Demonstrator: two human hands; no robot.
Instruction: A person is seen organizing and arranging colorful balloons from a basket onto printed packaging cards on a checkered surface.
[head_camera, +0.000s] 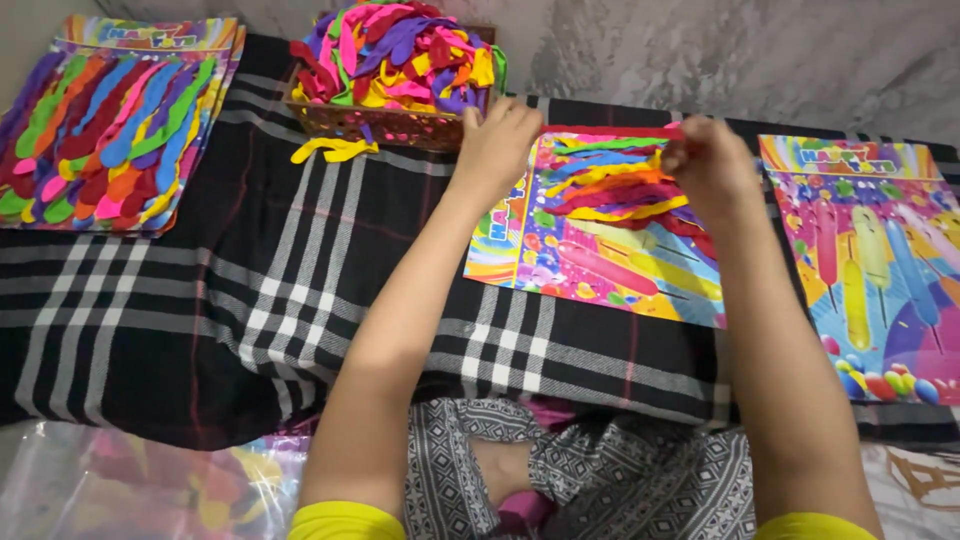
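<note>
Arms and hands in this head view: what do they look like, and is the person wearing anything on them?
Two bare arms reach forward. The left hand and right hand wear no gloves, rings or watch. Short bright yellow sleeves show at both upper arms.

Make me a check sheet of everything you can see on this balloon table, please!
Surface: black plaid cloth covering the work area.
Job's things: red long balloon stretched between both hands over a colourful printed card that already carries several long balloons.
Clutter: basket heaped with loose balloons; yellow balloon lying in front of it; stack of filled cards at far left; blank printed card at right.
Grips: left hand pinches one end of the red balloon, right hand pinches the other.
Cables: nothing seen.
Surroundings: grey marbled wall behind; clear plastic bags at lower left; the person's patterned clothing below.
</note>
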